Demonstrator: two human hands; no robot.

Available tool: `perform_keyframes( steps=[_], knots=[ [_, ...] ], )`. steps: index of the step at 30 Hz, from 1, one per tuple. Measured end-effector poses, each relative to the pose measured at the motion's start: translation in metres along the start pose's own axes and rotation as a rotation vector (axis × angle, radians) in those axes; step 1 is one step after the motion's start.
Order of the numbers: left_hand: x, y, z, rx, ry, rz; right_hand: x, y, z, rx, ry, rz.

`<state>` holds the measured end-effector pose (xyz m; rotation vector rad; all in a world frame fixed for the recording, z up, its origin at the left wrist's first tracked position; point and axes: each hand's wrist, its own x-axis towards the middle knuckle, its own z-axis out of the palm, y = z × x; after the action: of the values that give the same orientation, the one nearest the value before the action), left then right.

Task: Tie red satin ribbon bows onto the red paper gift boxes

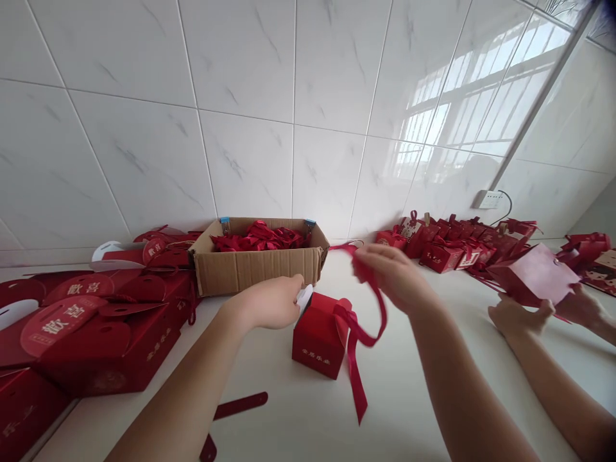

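Note:
A small red gift box [315,343] with gold lettering stands on the white table in front of me. My left hand [274,303] is closed at its left side, gripping a flap whose white inner face shows; the fingertips are partly hidden. A red ribbon [381,324] is threaded through the box's right flap, one end hanging down onto the table. Its other length rises in a loop to my right hand [387,273], which pinches it above and right of the box. This hand is slightly blurred.
An open cardboard box [255,273] of red ribbons stands against the tiled wall. Large red boxes [115,346] are stacked left. Dark red strips [240,405] lie near my left forearm. Finished-looking small boxes [440,256] line the back right, where a co-worker's hands [522,317] hold a pink-sided box [539,273].

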<state>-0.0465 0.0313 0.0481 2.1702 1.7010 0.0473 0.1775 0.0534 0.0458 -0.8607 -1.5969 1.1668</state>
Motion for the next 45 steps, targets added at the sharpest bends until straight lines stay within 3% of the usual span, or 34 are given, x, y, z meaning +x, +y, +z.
perform_keyframes(
  steps=[4, 9, 17, 23, 31, 45],
  knots=[
    [-0.001, 0.001, -0.001, -0.001, -0.012, -0.006, 0.009, 0.025, 0.028, -0.31, -0.141, 0.149],
    [0.002, 0.001, 0.0, 0.021, -0.029, -0.015, 0.01, 0.036, 0.04, -0.421, -0.229, 0.192],
    [0.002, 0.0, 0.0, -0.005, -0.048, -0.002, 0.014, 0.046, 0.045, -0.458, -0.171, 0.162],
    [0.002, 0.0, 0.0, -0.018, -0.05, -0.008, 0.013, 0.04, 0.042, -0.371, -0.196, 0.179],
    [0.004, -0.001, 0.0, -0.04, -0.067, -0.033, 0.014, 0.043, 0.04, -0.219, -0.339, 0.223],
    [0.004, 0.0, 0.001, -0.04, -0.058, 0.007, 0.014, 0.05, 0.05, -0.409, -0.271, 0.142]
  ],
)
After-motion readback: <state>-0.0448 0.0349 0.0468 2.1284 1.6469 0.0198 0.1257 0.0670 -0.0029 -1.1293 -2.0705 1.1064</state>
